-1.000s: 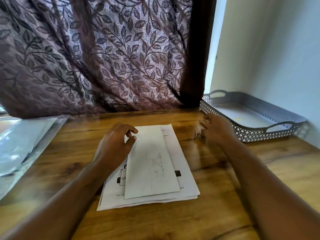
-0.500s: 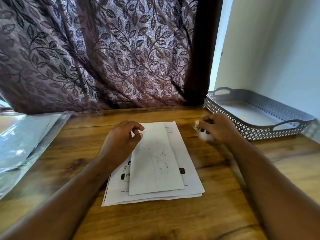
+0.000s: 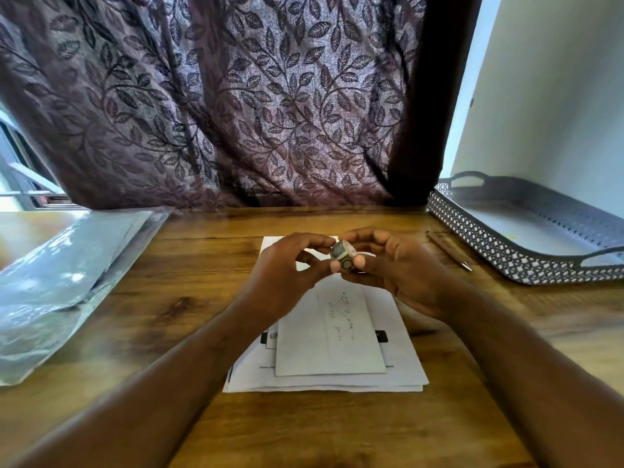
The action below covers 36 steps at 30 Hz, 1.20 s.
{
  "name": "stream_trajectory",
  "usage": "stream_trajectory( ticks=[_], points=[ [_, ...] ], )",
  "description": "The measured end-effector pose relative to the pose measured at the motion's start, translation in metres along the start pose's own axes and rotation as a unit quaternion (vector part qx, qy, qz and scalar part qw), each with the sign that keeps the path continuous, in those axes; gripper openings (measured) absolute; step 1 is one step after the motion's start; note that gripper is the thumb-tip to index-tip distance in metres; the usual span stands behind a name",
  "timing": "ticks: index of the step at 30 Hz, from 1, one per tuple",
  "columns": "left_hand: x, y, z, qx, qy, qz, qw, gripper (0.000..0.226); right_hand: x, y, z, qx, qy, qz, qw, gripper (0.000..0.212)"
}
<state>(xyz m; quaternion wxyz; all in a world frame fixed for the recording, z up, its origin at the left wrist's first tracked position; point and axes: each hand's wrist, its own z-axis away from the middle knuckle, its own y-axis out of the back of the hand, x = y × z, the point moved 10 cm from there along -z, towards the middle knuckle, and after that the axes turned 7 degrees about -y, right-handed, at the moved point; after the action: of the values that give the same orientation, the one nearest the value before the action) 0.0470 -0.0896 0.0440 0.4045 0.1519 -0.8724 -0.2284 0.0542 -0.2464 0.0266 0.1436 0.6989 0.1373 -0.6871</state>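
Observation:
A small printed box [image 3: 343, 257] is held above the far end of the papers. My right hand [image 3: 395, 268] grips it from the right with curled fingers and thumb. My left hand [image 3: 287, 275] pinches its left end between thumb and forefinger. Under the hands a white envelope [image 3: 337, 336] with faint handwriting lies on a stack of printed sheets [image 3: 401, 366] on the wooden table [image 3: 189, 292].
A grey perforated tray [image 3: 499, 251] with handles stands at the back right against the wall. A pen [image 3: 450, 251] lies just left of it. Clear plastic sleeves [image 3: 64, 282] lie at the left. A leaf-patterned curtain [image 3: 236, 96] hangs behind the table.
My right hand has brought the small box from beside the tray to the middle. My left hand has lifted off the envelope and taken hold of the box's other end.

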Motion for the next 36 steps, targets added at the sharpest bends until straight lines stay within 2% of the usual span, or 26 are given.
stream_trajectory(
  ticks=[2, 6, 8, 10, 12, 16, 20, 26, 33, 36],
  points=[
    [0.003, 0.002, 0.0, 0.012, -0.011, -0.013, 1.0, 0.034, -0.002, -0.004, 0.0, 0.0, 0.019, 0.025, 1.0, 0.038],
    [0.006, 0.006, 0.003, 0.03, -0.013, -0.01, 0.999, 0.036, -0.006, 0.0, -0.001, 0.051, 0.048, 0.115, 0.991, 0.044],
    [0.006, 0.005, 0.002, 0.024, -0.004, 0.011, 1.0, 0.033, -0.005, 0.004, -0.002, 0.06, 0.042, 0.095, 0.993, 0.048],
    [0.005, 0.004, 0.0, 0.021, 0.014, 0.049, 0.998, 0.024, -0.004, 0.005, -0.002, 0.046, 0.028, 0.067, 0.996, 0.052],
    [0.005, 0.004, 0.0, 0.024, 0.022, 0.065, 0.997, 0.025, -0.004, 0.005, -0.001, 0.027, 0.025, 0.055, 0.998, 0.054],
    [0.004, 0.003, 0.001, 0.011, 0.015, 0.023, 1.0, 0.023, -0.004, 0.002, 0.0, 0.018, 0.02, 0.045, 0.999, 0.051],
    [0.01, 0.005, 0.003, 0.024, 0.0, -0.015, 1.0, 0.022, -0.008, 0.002, 0.001, 0.046, 0.041, 0.105, 0.993, 0.045],
    [0.018, 0.01, 0.005, 0.052, -0.014, -0.032, 0.998, 0.018, -0.008, 0.002, 0.002, 0.06, 0.04, 0.088, 0.993, 0.039],
    [0.018, 0.018, 0.007, 0.082, 0.008, -0.106, 0.991, 0.011, -0.004, 0.0, 0.0, 0.09, 0.056, 0.073, 0.992, 0.045],
    [0.011, 0.018, 0.009, 0.078, 0.041, -0.09, 0.992, 0.008, 0.0, -0.002, -0.001, 0.09, 0.052, 0.068, 0.992, 0.046]
  ],
)
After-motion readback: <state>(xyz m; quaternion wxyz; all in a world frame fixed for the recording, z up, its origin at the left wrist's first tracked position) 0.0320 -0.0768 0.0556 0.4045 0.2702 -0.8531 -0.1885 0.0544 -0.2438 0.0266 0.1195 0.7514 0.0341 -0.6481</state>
